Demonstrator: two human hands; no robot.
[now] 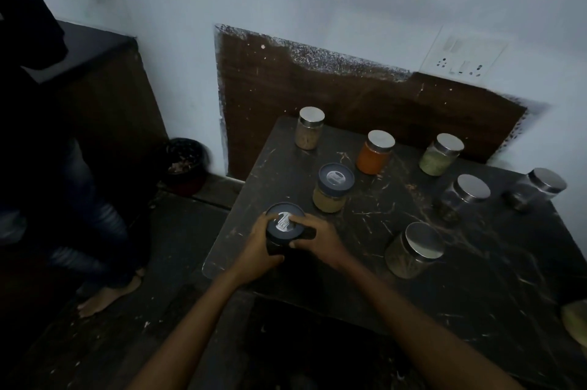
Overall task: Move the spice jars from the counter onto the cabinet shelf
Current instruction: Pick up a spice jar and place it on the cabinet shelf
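Glossy dark marble counter (pixel 413 262); glass jars (pixel 374 153) with shiny metal lids (pixel 424 240); rough wood panel (pixel 317 97).

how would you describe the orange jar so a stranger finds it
Find the dark counter below the brown wall panel. Nearest that panel, the orange jar stands between a tan jar and a green jar. It alone holds bright orange powder.

Person's got the dark-lidded jar (pixel 283 222) gripped with both hands, left hand (pixel 259 249) on its left, right hand (pixel 317 240) on its right. Just behind that jar sits the yellowish-spice jar (pixel 332 189), the orange jar (pixel 374 153) further back, and a steel-lidded jar (pixel 413 249) off to its right, all on the dark counter (pixel 460 288).
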